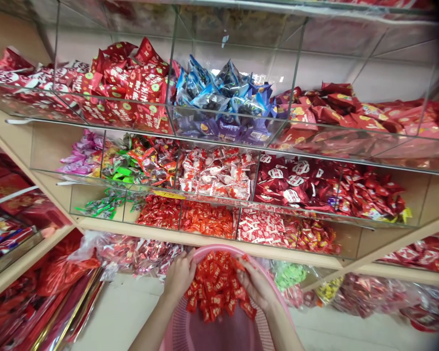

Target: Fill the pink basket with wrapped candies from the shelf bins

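Both my hands are in a pink plastic basket [223, 336] at the bottom middle, one at each side of a heap of small red-wrapped candies [215, 287]. My left hand [180, 277] curls its fingers around the left side of the heap. My right hand [255, 285] cups the right side, fingers bent into the candies. The heap is lifted between the two hands above the basket's bottom. The basket's far rim [219, 249] lies just under the lowest shelf edge.
Clear acrylic bins [175, 73] on wooden shelves hold wrapped sweets: red packs [128, 83], blue packs [223, 92], dark red packs [314, 185], orange-red candies [207, 219]. Plastic bags of candy [139, 253] sit under the bottom shelf. Red boxes [10, 195] fill the left shelving.
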Available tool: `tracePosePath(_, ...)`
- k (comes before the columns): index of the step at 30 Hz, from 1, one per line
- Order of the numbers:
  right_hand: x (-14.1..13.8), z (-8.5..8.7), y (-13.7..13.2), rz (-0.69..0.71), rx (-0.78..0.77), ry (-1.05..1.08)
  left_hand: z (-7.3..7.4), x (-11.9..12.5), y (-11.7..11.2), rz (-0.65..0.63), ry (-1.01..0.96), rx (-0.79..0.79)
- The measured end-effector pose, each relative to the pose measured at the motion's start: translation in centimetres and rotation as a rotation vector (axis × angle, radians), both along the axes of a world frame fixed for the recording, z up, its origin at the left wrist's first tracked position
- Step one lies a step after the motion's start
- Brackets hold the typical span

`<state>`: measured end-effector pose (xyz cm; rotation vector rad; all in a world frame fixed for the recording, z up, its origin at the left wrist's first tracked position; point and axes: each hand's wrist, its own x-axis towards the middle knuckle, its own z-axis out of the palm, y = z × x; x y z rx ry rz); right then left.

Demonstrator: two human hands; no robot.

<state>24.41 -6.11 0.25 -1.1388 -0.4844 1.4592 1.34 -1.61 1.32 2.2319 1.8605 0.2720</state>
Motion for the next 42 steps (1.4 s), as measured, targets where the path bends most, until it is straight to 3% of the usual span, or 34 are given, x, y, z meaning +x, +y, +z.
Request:
tracePosePath(3,1.5,-1.1,0.4,-0.198,-0.011,-0.163,0.2,0.1,0.0,0.002,0.008,-0.004)
tracePosePath(5,1.9,-1.7,0.6,-0.248,0.03,-0.345,0.2,0.2,0.0,0.003,0.01,-0.007)
tracePosePath(8,1.6,-2.1,0.8,-0.223,0.151,-0.626,0.0,0.3,0.1,-0.001,0.01,-0.005)
tracePosePath(11,1.1,-2.1,1.0,-0.186,0.231,-0.77,-0.2,0.2,0.1,-0.01,0.006,0.01)
tracePosePath(17,1.2,-2.7,1.2,-0.176,0.233,-0.898,-0.2,0.2,0.1,0.002,-0.004,-0.001)
tracePosePath(21,1.8,-2.0,0.9,-0.237,0.212,-1.038,0.0,0.4,0.2,0.007,-0.01,-0.01)
tracePosePath(25,1.4,-1.1,0.6,-0.269,0.181,-1.011,0.1,0.5,0.2,0.006,-0.005,-0.006)
tracePosePath(31,-0.9,-1.7,0.4,-0.249,0.199,-0.826,0.1,0.5,0.4,0.003,0.003,-0.024)
tracePosePath(35,-1.0,-1.0,0.5,-0.168,0.223,-0.892,0.2,0.4,0.5,-0.007,-0.003,-0.033)
tracePosePath(39,0.5,0.3,0.1,-0.013,0.232,-0.955,0.1,0.3,0.5,0.001,0.001,-0.042)
tracePosePath(42,1.8,0.2,-1.2,0.067,0.22,-1.1,0.1,0.2,0.6,0.004,0.003,-0.037)
